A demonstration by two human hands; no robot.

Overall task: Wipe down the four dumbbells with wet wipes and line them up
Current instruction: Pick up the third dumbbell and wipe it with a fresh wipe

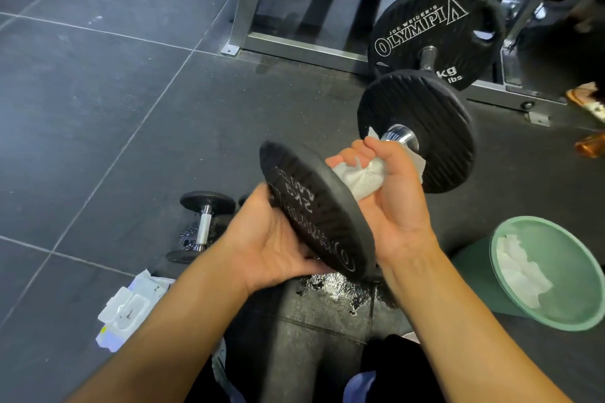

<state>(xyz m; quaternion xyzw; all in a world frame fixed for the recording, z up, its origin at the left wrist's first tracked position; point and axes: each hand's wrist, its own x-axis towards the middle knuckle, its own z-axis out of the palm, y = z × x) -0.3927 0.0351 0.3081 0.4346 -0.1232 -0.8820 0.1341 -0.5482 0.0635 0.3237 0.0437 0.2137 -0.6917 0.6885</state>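
Observation:
I hold a black dumbbell (422, 131) up in front of me, its chrome handle pointing away. My left hand (275, 239) cups the near black plate from below. My right hand (389, 186) wraps the handle with a white wet wipe (360, 178) bunched between palm and bar. A smaller dumbbell (203, 226) with a chrome handle lies on the floor to the left, and the edge of another dark plate shows just behind my left hand. The open wet wipe pack (127, 307) lies on the floor at lower left.
A green bin (576, 311) with used white wipes inside stands at lower right. A grey rack frame (294, 42) with a large Olympia weight plate (458, 29) stands ahead. Wet patches shine on the dark rubber floor (334, 291) below my hands. Someone's sandalled foot shows at the right edge.

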